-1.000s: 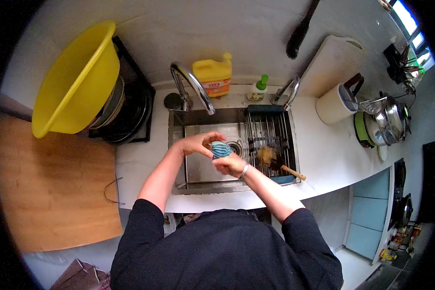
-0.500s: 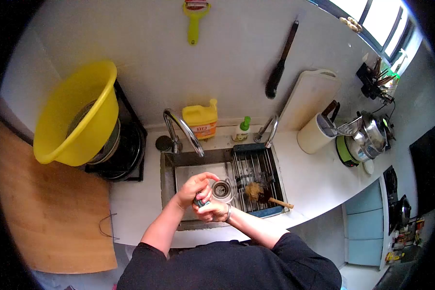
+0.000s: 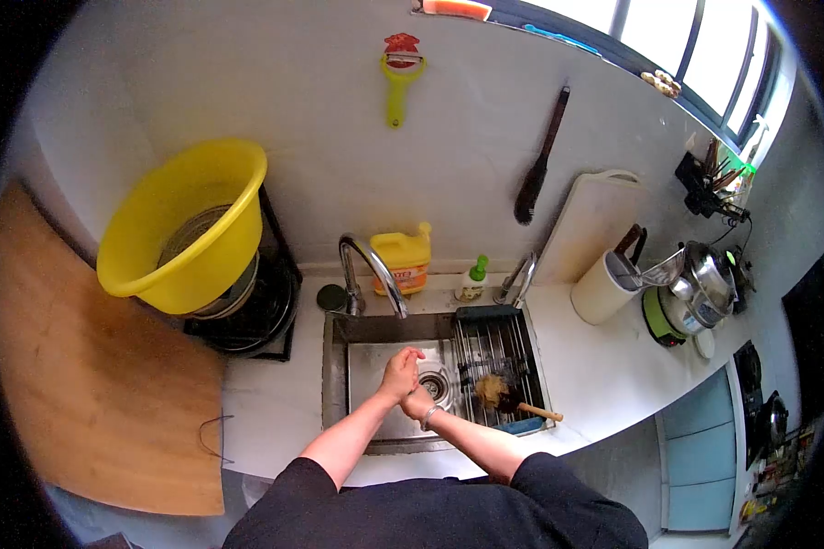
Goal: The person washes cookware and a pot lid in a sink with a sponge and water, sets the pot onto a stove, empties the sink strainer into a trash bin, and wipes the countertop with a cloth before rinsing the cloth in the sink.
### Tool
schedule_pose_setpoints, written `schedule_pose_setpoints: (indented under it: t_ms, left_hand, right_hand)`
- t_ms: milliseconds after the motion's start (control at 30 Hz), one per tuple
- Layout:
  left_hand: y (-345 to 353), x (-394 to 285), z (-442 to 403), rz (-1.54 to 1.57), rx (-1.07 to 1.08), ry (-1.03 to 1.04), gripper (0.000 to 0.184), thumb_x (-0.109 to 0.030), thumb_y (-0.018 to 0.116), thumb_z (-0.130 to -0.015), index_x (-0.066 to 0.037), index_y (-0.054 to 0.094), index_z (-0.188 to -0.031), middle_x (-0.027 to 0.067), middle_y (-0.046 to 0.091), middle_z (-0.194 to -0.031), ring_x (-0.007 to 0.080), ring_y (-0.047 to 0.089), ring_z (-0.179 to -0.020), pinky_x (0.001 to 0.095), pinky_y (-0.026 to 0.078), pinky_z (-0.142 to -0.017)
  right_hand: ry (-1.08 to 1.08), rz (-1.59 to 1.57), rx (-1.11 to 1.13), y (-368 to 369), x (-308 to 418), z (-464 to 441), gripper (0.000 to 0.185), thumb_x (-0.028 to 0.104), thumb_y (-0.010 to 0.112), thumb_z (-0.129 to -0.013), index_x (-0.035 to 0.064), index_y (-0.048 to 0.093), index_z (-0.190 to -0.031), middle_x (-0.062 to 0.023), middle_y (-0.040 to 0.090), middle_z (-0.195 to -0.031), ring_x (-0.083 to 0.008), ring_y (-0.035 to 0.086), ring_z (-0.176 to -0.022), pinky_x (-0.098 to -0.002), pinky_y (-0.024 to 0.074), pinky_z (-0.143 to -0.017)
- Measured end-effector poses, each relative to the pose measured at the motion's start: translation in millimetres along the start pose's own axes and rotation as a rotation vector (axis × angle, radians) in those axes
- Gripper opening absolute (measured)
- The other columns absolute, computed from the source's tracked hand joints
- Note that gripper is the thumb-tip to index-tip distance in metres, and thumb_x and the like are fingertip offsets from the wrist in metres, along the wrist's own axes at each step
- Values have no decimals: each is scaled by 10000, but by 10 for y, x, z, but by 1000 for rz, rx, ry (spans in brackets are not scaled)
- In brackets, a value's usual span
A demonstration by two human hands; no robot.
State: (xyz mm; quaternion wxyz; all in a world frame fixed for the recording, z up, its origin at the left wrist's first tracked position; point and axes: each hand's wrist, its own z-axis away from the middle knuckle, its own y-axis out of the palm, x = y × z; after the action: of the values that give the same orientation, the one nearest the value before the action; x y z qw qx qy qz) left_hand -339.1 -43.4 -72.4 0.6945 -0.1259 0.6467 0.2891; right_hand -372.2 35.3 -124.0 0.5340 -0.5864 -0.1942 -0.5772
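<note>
Over the steel sink (image 3: 336, 366) my left hand (image 3: 399, 375) and my right hand (image 3: 418, 402) are pressed against each other. The left hand's fingers are closed and lie across the right hand, whose fingers are mostly covered. Anything between the palms is hidden. A bracelet circles my right wrist. The curved chrome faucet (image 3: 375, 263) ends a little beyond my fingertips, and I cannot make out any water. Just right of the hands is the sink drain (image 3: 435, 385).
A drying rack (image 3: 471, 352) spans the sink's right side, holding a wooden-handled brush (image 3: 540, 411). Behind stand a yellow jug (image 3: 401, 261) and a green-capped bottle (image 3: 472, 282). A yellow basin (image 3: 183, 238) sits left; a white knife holder (image 3: 604, 291) stands right.
My hands have shifted slightly forward over the sink and turned. A small dark thing glimpsed between them earlier is now out of sight. The camera view has tilted up.
</note>
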Motion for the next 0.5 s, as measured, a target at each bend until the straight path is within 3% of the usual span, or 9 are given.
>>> schedule_pose_setpoints:
  t_ms: [33, 100, 167, 300, 367, 467, 500]
  left_hand:
    - [13, 16, -4, -45, -45, 24, 207, -224, 385, -913, -56, 500, -880, -9, 352, -450, 81, 344, -338, 242, 275, -328]
    - [15, 99, -17, -90, -93, 47, 205, -224, 395, -906, -58, 508, -870, -4, 372, -453, 84, 358, -340, 243, 286, -331]
    - [-5, 224, -38, -217, -188, 201, 208, -224, 409, -895, -58, 525, -848, 6, 407, -464, 89, 388, -346, 246, 306, -336]
    - [-51, 427, -38, -243, -238, 162, 207, -202, 402, -892, -53, 534, -838, 11, 427, -473, 90, 410, -356, 250, 315, -340]
    - [-98, 614, -66, -296, -363, 234, 205, -190, 398, -892, -50, 537, -838, 18, 437, -480, 94, 424, -365, 254, 319, -344]
    - [-162, 585, 28, -129, -387, 35, 197, -188, 395, -894, -52, 532, -856, 21, 429, -471, 104, 403, -343, 262, 318, -337]
    - [-205, 480, 89, -167, -364, -44, 174, -217, 443, -884, -63, 524, -902, 29, 474, -556, 106, 464, -444, 258, 374, -412]
  right_hand:
    - [9, 16, -36, 27, -51, 0, 217, 233, 501, -779, 69, 589, -890, -164, 617, -806, -326, 592, -782, -395, 446, -657]
    - [-59, 138, -43, 102, -276, -101, 236, 245, 488, -766, 64, 600, -868, -169, 618, -803, -333, 589, -759, -405, 442, -643]
    - [-126, 262, -50, 168, -430, -147, 257, 258, 475, -754, 60, 611, -847, -174, 620, -799, -341, 587, -735, -414, 439, -629]
    - [-19, 269, -63, 223, -464, -125, 289, 292, 472, -758, 58, 618, -844, -197, 611, -852, -371, 576, -797, -438, 437, -684]
    - [13, 298, -67, 224, -352, -48, 305, 309, 472, -758, 54, 619, -836, -208, 607, -850, -371, 576, -803, -442, 438, -694]
    - [56, 195, -159, 160, -27, 148, 334, 330, 545, -726, 25, 611, -845, -233, 600, -833, -374, 576, -814, -433, 446, -701]
    - [59, 207, -183, 113, 136, 212, 362, 337, 594, -698, 14, 599, -860, -242, 597, -827, -377, 575, -813, -425, 451, -698]
